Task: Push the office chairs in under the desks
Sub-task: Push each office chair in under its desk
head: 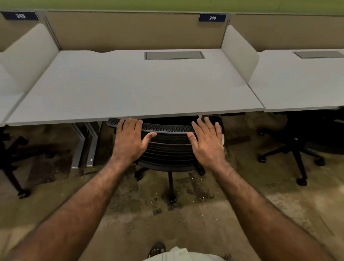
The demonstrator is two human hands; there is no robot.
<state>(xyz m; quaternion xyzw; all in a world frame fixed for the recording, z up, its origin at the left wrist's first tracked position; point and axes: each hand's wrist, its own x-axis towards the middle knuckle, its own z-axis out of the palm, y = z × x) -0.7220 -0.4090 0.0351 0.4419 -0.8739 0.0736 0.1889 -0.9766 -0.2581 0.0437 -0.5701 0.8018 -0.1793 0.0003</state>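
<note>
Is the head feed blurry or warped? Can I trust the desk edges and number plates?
Head view: wide-angle bends the long white desk edges; the blue 249 plate reads sharp, the blue left-hand plate is smeared; both hands, left and right, on the black mesh chair back are crisp; lighting dim and even.

The middle chair is tucked under the near edge of the middle table, its backrest just outside that edge. Another chair is set under the right table, and a third under the left table.
</note>
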